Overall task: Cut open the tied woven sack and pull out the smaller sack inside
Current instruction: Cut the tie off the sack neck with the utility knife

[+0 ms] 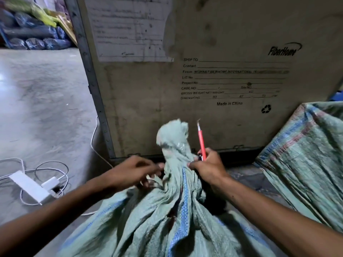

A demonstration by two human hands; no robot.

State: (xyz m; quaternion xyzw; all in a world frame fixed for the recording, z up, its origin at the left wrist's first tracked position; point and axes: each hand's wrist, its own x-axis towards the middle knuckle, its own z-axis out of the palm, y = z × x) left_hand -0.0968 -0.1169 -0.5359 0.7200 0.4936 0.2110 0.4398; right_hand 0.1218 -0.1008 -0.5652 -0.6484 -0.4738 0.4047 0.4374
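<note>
A pale green woven sack [157, 219] with blue stripes stands in front of me, its neck [174, 143] bunched and bound with clear tape. My left hand [133, 171] is blurred at the left of the neck, fingers curled at the gathered cloth. My right hand [209, 166] presses against the right of the neck and grips a red utility knife [202, 141], blade pointing up beside the tuft. No smaller sack shows.
A large plywood crate [204, 80] with shipping print stands right behind the sack. A second green woven sack [306, 160] leans at the right. A white power strip [29, 186] with cables lies on the concrete floor at the left. Wrapped rolls are stacked far left.
</note>
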